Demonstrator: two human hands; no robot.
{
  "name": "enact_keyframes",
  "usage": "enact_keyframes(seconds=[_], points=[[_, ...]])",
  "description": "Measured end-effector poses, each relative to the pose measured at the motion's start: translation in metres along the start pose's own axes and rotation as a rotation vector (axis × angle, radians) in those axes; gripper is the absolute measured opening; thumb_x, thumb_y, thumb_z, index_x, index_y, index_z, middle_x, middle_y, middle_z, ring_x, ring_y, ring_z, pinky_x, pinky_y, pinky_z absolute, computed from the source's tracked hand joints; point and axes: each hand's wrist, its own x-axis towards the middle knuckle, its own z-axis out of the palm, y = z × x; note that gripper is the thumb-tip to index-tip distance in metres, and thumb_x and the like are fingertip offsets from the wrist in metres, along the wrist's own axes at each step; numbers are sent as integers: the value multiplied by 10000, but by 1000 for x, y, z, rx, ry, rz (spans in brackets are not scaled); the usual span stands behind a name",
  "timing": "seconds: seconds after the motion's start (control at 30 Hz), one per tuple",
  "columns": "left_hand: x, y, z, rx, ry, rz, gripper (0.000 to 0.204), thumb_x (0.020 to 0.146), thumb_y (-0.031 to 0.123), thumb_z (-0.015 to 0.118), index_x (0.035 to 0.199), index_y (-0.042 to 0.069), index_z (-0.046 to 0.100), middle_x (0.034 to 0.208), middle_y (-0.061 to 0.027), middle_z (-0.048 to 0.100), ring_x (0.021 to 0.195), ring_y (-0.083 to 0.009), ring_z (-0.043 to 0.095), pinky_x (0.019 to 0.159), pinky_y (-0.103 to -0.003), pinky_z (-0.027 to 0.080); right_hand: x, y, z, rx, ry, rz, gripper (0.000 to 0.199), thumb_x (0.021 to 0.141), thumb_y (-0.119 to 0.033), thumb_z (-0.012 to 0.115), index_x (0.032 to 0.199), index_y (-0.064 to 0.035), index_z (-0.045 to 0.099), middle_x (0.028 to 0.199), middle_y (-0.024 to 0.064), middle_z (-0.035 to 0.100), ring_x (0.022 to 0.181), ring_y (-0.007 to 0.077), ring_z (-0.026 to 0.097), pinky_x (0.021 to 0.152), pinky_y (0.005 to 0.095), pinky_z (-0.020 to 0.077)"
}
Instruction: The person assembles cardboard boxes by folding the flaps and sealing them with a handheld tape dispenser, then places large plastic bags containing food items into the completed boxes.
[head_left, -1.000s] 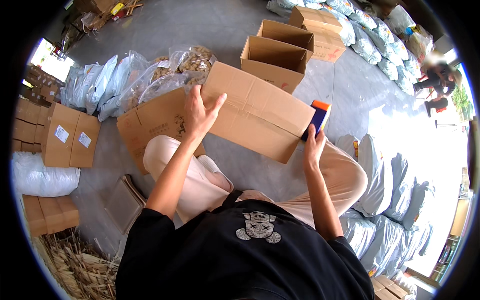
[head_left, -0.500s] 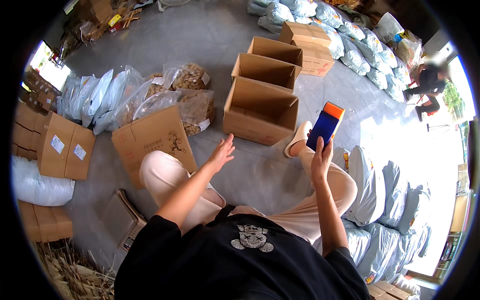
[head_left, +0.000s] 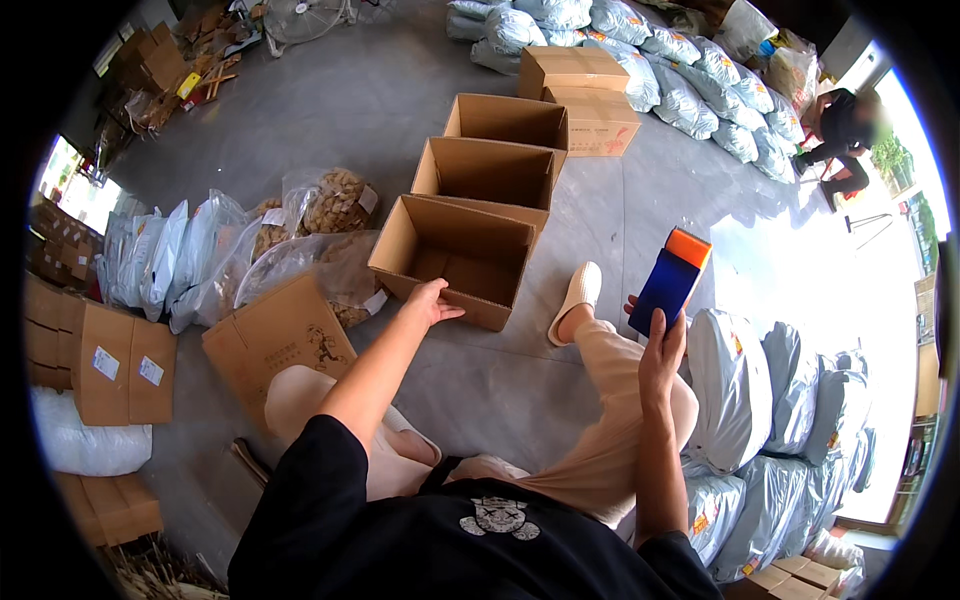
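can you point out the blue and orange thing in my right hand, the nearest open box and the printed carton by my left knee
Blue and orange object (head_left: 663, 292): head view, on its blue body
Nearest open box (head_left: 465, 229): head view, on its inner far wall
Printed carton (head_left: 272, 338): head view, on its upper face

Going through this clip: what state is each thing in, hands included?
Left hand: at the near rim of the front carton, grip unclear
Right hand: closed around the blue-and-orange block
Blue-and-orange block: held
Front carton: open
Middle carton: open
Far carton: open
Printed carton by left knee: appears flattened
Taped carton behind: closed
Clear bag: filled with brown pieces
Right slipper: worn
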Motion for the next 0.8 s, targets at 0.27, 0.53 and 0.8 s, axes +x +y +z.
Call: enact_keyframes(seconds=[0.27, 0.53, 0.8], points=[[11, 7, 105, -487, -90, -84, 367, 869, 57, 352, 1094, -211, 241, 1130, -385, 378, 1003, -567, 430, 687, -403, 580, -4, 5, -1, -237, -76, 63, 210, 880, -98, 433, 1018, 52, 486, 866, 176, 630, 802, 297, 619, 729, 349, 463], [31, 72, 103, 67, -495, 256, 594, 912, 271, 439, 1368, 42, 135, 1399, -180, 211, 1280, -315, 252, 997, -445, 342, 3, 3, 3, -193, -49, 114, 202, 885, -101, 425, 976, 55, 516, 838, 157, 637, 769, 258, 627, 718, 330, 466], [-21, 111, -41, 870, -89, 538, 595, 841, 181, 561, 1333, 14, 270, 1307, -174, 386, 1187, -261, 397, 943, -366, 360, 2, 8, 4, -125, -69, 108, 230, 911, -112, 420, 1071, 51, 451, 875, 146, 634, 761, 193, 626, 712, 283, 483]])
